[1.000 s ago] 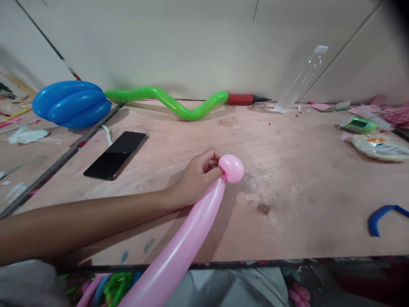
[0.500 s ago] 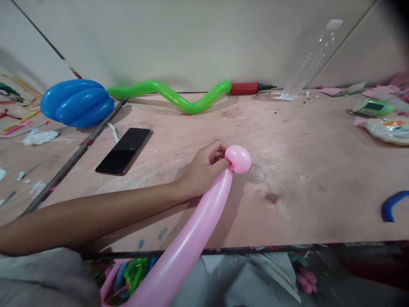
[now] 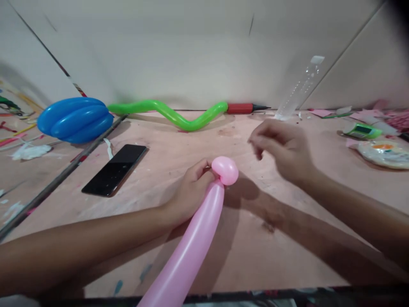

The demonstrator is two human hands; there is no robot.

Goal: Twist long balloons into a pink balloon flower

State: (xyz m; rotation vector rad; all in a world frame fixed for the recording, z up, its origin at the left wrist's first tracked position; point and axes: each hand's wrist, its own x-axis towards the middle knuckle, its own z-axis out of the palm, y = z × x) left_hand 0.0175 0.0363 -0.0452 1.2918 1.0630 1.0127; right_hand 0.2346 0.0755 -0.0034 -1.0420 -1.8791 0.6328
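Observation:
A long pink modelling balloon (image 3: 194,243) runs up from the front edge, with a small round bubble (image 3: 225,170) twisted off at its far end. My left hand (image 3: 193,189) pinches it at the twist, thumb and fingers closed there just left of the bubble. To the right and a little farther back, my right hand (image 3: 284,149) hovers above the table, apart from the balloon. Its fingers are loosely bent, somewhat blurred, and nothing shows in them.
A black phone (image 3: 115,170) lies left. Along the wall are a blue balloon bundle (image 3: 76,119), a zigzag green balloon (image 3: 185,123), a red hand pump (image 3: 239,108) and a clear plastic bottle (image 3: 295,91). Far right sit a green-edged packet (image 3: 364,131) and a wrapped roll (image 3: 383,153).
My right hand has come into view from the right. The left hand keeps its pinch on the pink balloon. The whole scene has shifted downward as the camera tilted up.

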